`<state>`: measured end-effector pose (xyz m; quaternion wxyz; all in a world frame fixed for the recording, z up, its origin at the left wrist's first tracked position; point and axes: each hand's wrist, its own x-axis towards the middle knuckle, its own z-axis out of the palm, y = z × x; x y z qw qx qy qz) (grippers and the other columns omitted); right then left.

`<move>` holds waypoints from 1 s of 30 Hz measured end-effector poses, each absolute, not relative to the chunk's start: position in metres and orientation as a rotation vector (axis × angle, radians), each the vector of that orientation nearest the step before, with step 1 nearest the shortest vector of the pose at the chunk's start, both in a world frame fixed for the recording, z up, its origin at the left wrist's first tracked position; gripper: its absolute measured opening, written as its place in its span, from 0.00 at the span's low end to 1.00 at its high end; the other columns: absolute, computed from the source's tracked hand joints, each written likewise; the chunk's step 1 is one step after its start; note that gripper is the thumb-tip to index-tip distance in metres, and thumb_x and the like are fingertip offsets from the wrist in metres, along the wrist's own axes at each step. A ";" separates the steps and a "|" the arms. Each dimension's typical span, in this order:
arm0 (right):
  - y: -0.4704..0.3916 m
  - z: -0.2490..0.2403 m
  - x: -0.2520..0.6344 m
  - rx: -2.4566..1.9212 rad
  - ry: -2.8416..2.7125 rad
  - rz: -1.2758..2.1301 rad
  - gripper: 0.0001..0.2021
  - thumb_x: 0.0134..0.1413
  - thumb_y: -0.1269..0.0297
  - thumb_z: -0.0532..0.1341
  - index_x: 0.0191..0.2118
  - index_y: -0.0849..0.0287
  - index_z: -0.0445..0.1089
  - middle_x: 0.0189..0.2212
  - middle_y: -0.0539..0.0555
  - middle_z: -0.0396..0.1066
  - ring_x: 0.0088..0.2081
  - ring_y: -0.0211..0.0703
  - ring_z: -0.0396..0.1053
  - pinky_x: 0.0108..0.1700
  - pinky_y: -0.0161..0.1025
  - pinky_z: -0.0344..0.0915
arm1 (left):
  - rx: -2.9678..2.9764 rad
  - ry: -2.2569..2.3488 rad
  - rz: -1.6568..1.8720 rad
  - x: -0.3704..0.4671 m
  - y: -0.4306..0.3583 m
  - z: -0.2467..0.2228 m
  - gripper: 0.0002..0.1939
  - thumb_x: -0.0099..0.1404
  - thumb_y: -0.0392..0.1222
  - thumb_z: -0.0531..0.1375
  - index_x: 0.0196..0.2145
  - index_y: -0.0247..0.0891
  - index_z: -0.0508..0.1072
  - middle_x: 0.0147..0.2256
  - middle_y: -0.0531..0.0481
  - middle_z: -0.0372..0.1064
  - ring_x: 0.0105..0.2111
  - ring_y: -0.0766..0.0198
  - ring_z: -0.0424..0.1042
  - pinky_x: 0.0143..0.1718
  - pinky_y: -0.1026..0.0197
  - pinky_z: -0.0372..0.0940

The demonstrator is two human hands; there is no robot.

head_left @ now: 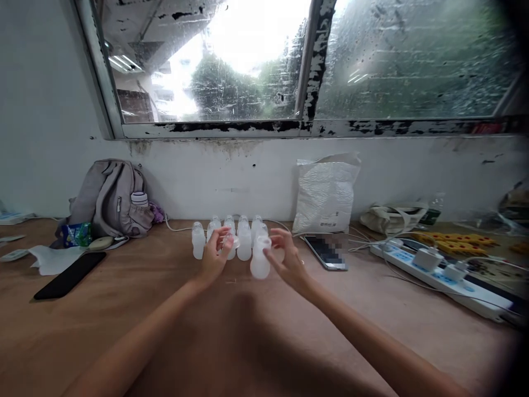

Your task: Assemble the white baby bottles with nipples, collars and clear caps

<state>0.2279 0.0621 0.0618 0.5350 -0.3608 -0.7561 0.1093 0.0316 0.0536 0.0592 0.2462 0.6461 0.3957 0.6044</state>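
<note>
Toward the back of the table, my left hand (212,259) pinches a small clear cap (235,241) between thumb and fingers. My right hand (289,262) is beside a frosted white plastic bottle (260,264), fingers apart and thumb near its neck. That bottle is upright, its top uncapped, and it stands closer to me than the others. Behind my hands several similar frosted bottles (244,245) with clear tops stand grouped together. One more bottle (198,242) is at the group's left end. My left hand partly hides some of them.
A grey backpack (115,198) leans on the wall at left, near a black phone-like slab (70,275). At right are a silvery mailer bag (324,196), a phone (326,252), a white power strip (446,281) with cables, and yellow parts (454,242).
</note>
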 end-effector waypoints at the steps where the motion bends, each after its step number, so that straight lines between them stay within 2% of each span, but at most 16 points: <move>1: 0.057 0.050 0.224 -0.846 -1.854 0.294 0.20 0.50 0.64 0.56 0.49 0.56 0.50 0.35 0.55 0.66 0.35 0.43 0.65 0.39 0.42 0.63 | 1.825 1.056 1.640 0.038 0.051 0.061 0.14 0.62 0.45 0.52 0.46 0.41 0.62 0.43 0.48 0.64 0.43 0.62 0.65 0.46 0.59 0.60; 7: 0.043 0.003 0.218 -0.759 -1.852 0.467 0.26 0.50 0.66 0.57 0.53 0.51 0.45 0.39 0.55 0.63 0.39 0.45 0.65 0.42 0.44 0.63 | 2.063 0.928 1.439 0.071 0.040 0.025 0.13 0.64 0.42 0.50 0.47 0.41 0.60 0.43 0.47 0.64 0.44 0.59 0.65 0.47 0.57 0.59; 12: 0.039 -0.004 0.217 -0.773 -1.894 0.793 0.30 0.50 0.67 0.57 0.56 0.50 0.42 0.47 0.57 0.61 0.46 0.47 0.64 0.44 0.42 0.64 | 2.041 0.935 1.430 0.074 0.043 0.006 0.14 0.65 0.41 0.48 0.49 0.42 0.56 0.45 0.46 0.61 0.45 0.59 0.63 0.48 0.56 0.59; 17: 0.043 -0.009 0.215 -0.749 -1.827 1.028 0.32 0.49 0.70 0.58 0.56 0.46 0.40 0.48 0.56 0.61 0.41 0.44 0.68 0.41 0.42 0.67 | 1.957 0.986 1.402 0.077 0.043 -0.001 0.15 0.66 0.43 0.46 0.50 0.44 0.54 0.48 0.46 0.58 0.47 0.58 0.61 0.50 0.56 0.57; 19: 0.043 -0.008 0.218 -0.740 -1.808 1.087 0.32 0.49 0.69 0.58 0.56 0.44 0.41 0.49 0.56 0.60 0.43 0.45 0.67 0.42 0.42 0.67 | 1.934 0.987 1.381 0.077 0.041 -0.004 0.16 0.66 0.42 0.46 0.51 0.44 0.54 0.49 0.46 0.57 0.48 0.58 0.60 0.50 0.56 0.57; 26: 0.035 0.023 0.232 -0.720 -1.901 0.887 0.30 0.53 0.66 0.55 0.59 0.45 0.44 0.58 0.54 0.50 0.58 0.48 0.50 0.55 0.48 0.56 | 1.902 0.889 1.420 0.077 0.043 -0.011 0.19 0.64 0.41 0.50 0.53 0.46 0.55 0.52 0.46 0.56 0.51 0.56 0.59 0.50 0.54 0.58; 28: 0.036 0.032 0.233 -0.790 -1.931 0.802 0.25 0.55 0.66 0.53 0.58 0.47 0.49 0.57 0.55 0.51 0.59 0.47 0.49 0.56 0.48 0.54 | 1.857 0.894 1.421 0.078 0.044 -0.013 0.20 0.63 0.41 0.52 0.53 0.44 0.56 0.51 0.46 0.59 0.50 0.56 0.60 0.50 0.55 0.58; 30: 0.039 0.039 0.233 -0.850 -1.942 0.728 0.20 0.56 0.65 0.53 0.55 0.50 0.55 0.55 0.56 0.54 0.57 0.47 0.52 0.56 0.47 0.55 | 1.761 0.929 1.427 0.080 0.044 -0.013 0.19 0.62 0.41 0.54 0.51 0.44 0.59 0.49 0.47 0.62 0.48 0.57 0.63 0.48 0.57 0.59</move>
